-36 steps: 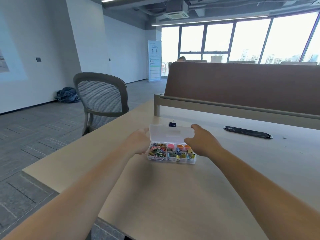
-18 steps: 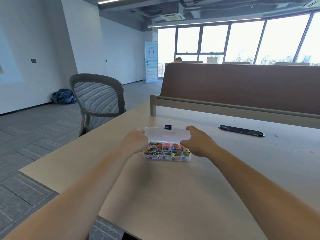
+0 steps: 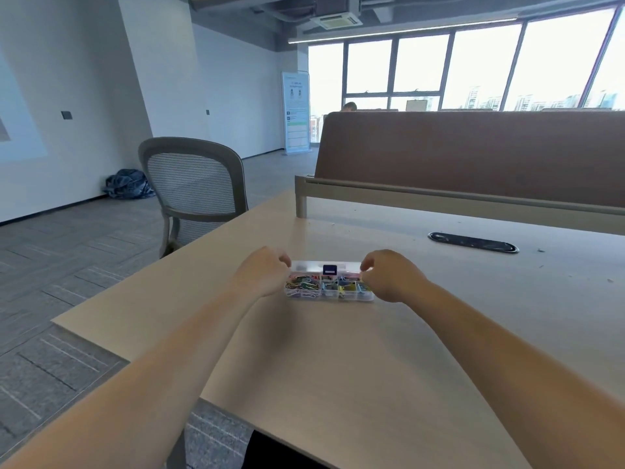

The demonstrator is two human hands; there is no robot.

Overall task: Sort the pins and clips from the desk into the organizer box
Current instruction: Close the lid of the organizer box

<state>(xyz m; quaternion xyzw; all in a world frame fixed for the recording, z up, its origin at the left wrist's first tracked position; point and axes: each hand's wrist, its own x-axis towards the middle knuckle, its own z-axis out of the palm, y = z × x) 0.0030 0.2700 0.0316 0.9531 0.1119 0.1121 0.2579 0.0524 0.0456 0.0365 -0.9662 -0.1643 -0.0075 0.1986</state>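
A: Okay, organizer box (image 3: 329,286) sits on the desk (image 3: 338,350), mid-front, clear lid almost down over colored clips (image 3: 302,286).
B: Hands?
A: Left hand (image 3: 262,272) curled at the box's left end, right hand (image 3: 389,275) pinching the lid's right edge (fingers bent, touching it).
B: Anything else?
A: Grey mesh chair (image 3: 192,187) off the desk's left corner.
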